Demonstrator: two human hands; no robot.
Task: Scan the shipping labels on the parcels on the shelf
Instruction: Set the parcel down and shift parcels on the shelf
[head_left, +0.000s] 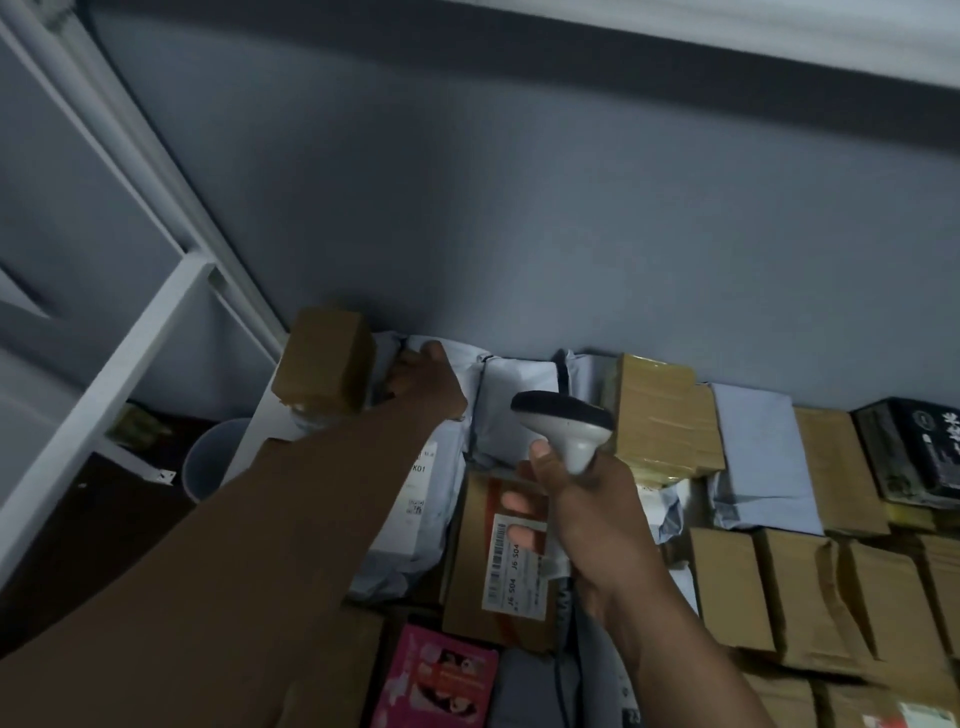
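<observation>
My right hand grips the handle of a grey barcode scanner, whose dark head points left and away over the parcels. My left hand reaches to the back of the shelf and holds a small brown cardboard box by its right side, lifted at the left end of the row. Under my right hand lies a cardboard parcel with a white barcode label facing up. A white poly mailer with a printed label lies beneath my left forearm.
Brown cardboard boxes and grey-white poly mailers pack the shelf up to the blue-grey wall. A taped box stands just right of the scanner. A black packet sits far right, a pink packet near the front. A white shelf frame stands left.
</observation>
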